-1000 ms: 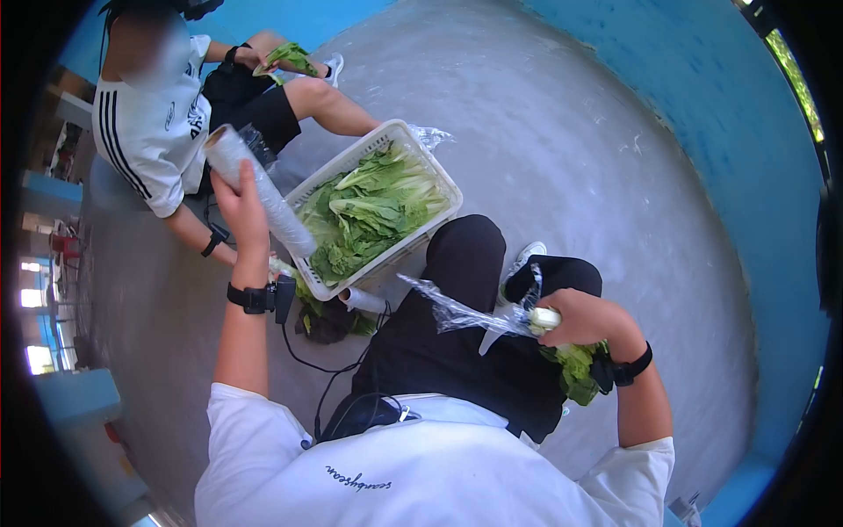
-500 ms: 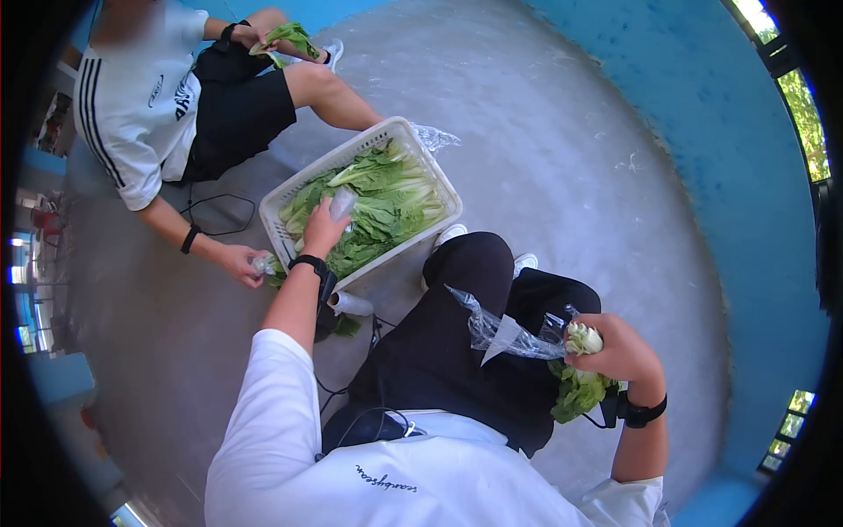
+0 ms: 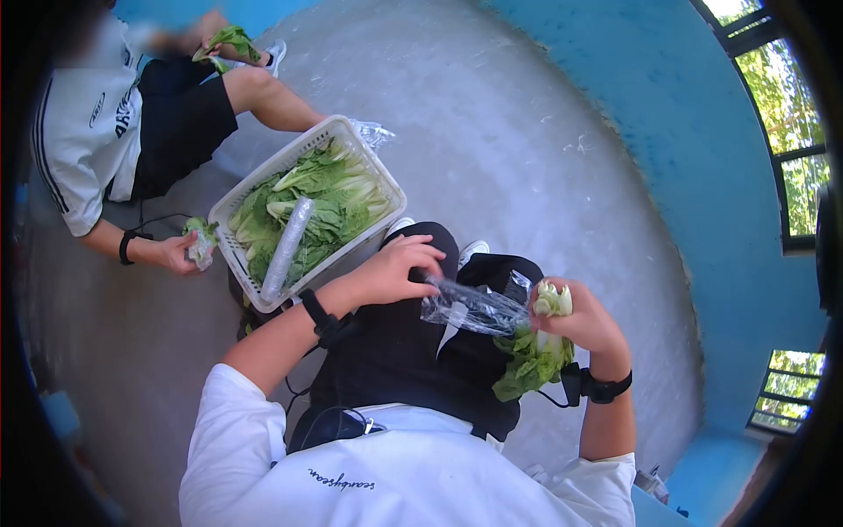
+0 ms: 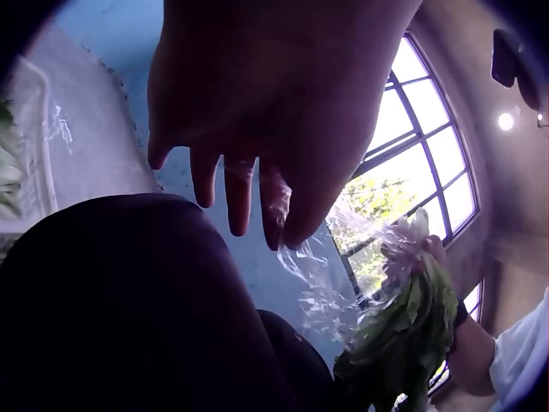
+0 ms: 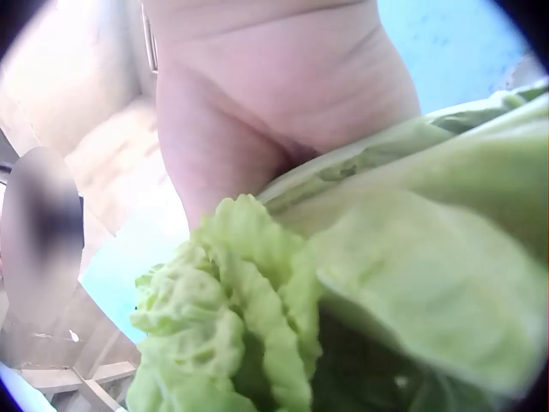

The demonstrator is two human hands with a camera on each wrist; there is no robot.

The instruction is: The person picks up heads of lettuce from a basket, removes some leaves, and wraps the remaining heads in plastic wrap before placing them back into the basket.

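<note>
My right hand (image 3: 590, 318) grips a bunch of leafy green lettuce (image 3: 534, 360), its pale cut stem end up and its leaves hanging below. In the right wrist view the lettuce leaves (image 5: 412, 257) fill the space under the palm. A strip of clear plastic film (image 3: 474, 307) stretches from the bunch to my left hand (image 3: 395, 270), above my knee. My left thumb and index finger pinch its loose end, as the left wrist view shows, with the other fingers extended. A roll of film (image 3: 288, 250) lies across the lettuce in the white basket (image 3: 347, 246).
Another person (image 3: 92, 132) sits at the left beside the basket, holding a wrapped bunch (image 3: 201, 241) in one hand and loose leaves (image 3: 233, 42) in the other. Crumpled film (image 3: 372, 132) sticks out past the basket's far corner. A blue wall (image 3: 597, 105) curves along the right.
My left hand has laid the film roll on the lettuce in the basket, then moved right to the loose film. The right hand keeps its grip on the bunch.
</note>
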